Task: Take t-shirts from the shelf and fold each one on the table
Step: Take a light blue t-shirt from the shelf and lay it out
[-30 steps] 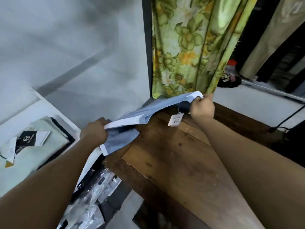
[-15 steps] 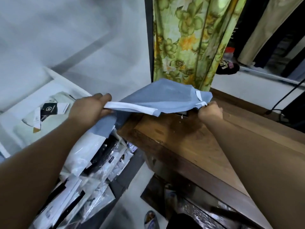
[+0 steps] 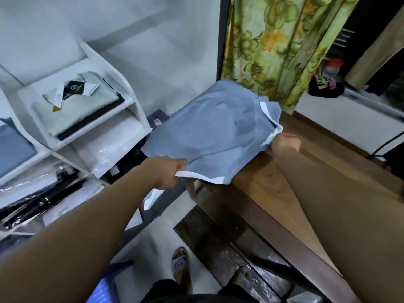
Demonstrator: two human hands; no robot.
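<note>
A light blue t-shirt with white trim billows in the air over the left end of the wooden table. My left hand grips its near white-edged corner, just off the table's left end. My right hand grips the other side by a white-trimmed edge, low over the tabletop. The white shelf stands to the left, with a folded pale green t-shirt carrying tags on its upper level.
Below the green shirt lie white garments in clear plastic and dark packed items. A folded blue garment sits at the far left. A green floral curtain hangs behind the table. My sandalled foot stands on the floor.
The shirt has spread out and billowed upward between my hands. My left hand has moved right toward the table's end, and the view has tilted down, showing more shelf and floor.
</note>
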